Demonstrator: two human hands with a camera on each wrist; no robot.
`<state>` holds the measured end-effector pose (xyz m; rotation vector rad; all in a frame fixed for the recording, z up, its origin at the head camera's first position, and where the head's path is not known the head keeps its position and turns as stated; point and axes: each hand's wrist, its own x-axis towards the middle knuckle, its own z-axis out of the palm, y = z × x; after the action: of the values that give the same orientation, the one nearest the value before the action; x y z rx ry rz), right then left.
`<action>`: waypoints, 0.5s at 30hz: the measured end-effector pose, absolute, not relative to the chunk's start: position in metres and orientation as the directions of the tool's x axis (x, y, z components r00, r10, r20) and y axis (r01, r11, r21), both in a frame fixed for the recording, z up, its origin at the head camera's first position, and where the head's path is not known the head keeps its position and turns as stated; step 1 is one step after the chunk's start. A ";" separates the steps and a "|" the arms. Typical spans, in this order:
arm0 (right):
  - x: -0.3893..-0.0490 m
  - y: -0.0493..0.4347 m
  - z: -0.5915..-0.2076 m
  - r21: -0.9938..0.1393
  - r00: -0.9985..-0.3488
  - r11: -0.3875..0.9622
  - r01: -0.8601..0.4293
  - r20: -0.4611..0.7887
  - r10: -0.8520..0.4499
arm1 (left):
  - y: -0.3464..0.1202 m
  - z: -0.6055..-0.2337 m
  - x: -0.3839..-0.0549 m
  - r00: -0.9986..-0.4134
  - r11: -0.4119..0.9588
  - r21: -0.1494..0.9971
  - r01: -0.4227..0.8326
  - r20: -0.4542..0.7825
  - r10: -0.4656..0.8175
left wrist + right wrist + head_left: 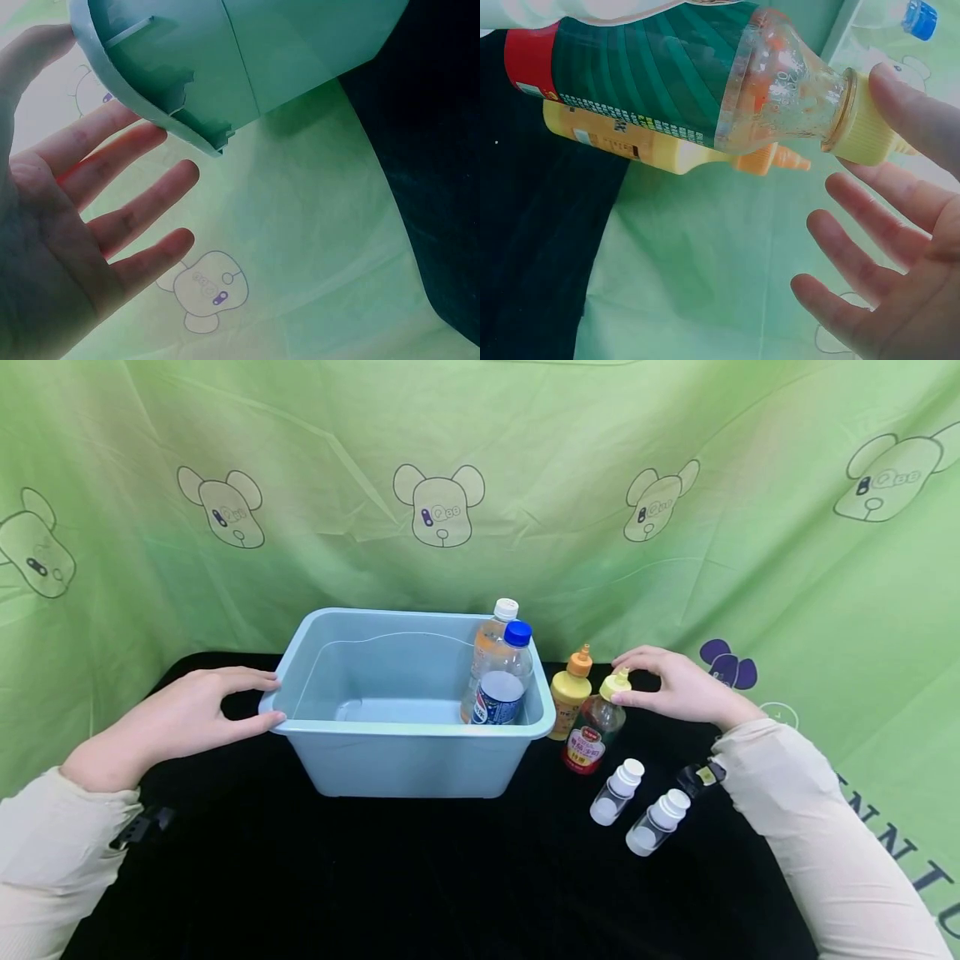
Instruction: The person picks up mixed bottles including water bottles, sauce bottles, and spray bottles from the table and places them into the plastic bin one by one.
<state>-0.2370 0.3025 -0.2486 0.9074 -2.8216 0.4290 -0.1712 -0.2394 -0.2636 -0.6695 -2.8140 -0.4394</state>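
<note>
A light blue plastic tub (405,760) stands on the black cloth. At its left end my left hand (176,718) touches the rim (127,90) with thumb and fingertips, the fingers fairly straight and spread. To the right of the tub, my right hand (678,689) pinches the yellow cap (862,124) of a sauce bottle (596,727) between thumb and index finger. The other right fingers are spread off the bottle. Its label is red and green. Close behind it is a yellow squeeze bottle (567,697) with an orange nozzle cap.
Inside the tub's right end stand a blue-capped Pepsi bottle (498,689) and a white-capped clear bottle (487,639). Two small clear bottles with white caps, one nearer the tub (617,792), one farther right (657,823), are in front of the sauce bottle. A green printed curtain (330,527) hangs behind.
</note>
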 end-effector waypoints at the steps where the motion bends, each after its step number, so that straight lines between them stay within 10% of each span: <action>1: -0.237 0.302 -0.247 -0.221 -0.807 0.778 -0.588 0.227 -0.545 | -0.239 -0.264 -0.171 -0.873 0.852 0.236 0.467 0.274 0.403; 15: -0.230 0.302 -0.230 -0.226 -0.810 0.782 -0.581 0.256 -0.528 | -0.239 -0.264 -0.171 -0.868 0.849 0.231 0.476 0.281 0.410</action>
<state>-0.2298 0.3020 -0.2301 0.8772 -2.7945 0.4412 -0.1708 -0.2391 -0.2637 -0.6810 -2.8051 -0.4348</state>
